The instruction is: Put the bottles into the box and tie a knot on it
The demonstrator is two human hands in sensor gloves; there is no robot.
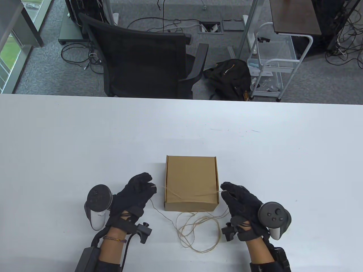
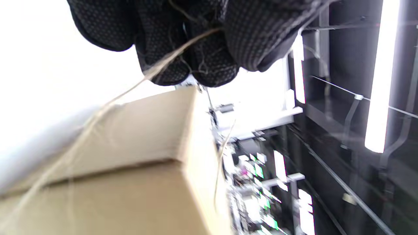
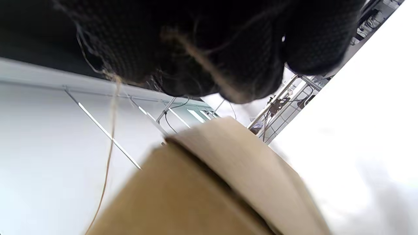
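I see a white table filling the lower part of my table view, with a closed cardboard box sitting flat on it near the front edge. Loose coils of thin twine lie on the tabletop just in front of the box. A few faint pen marks show on the surface farther back.
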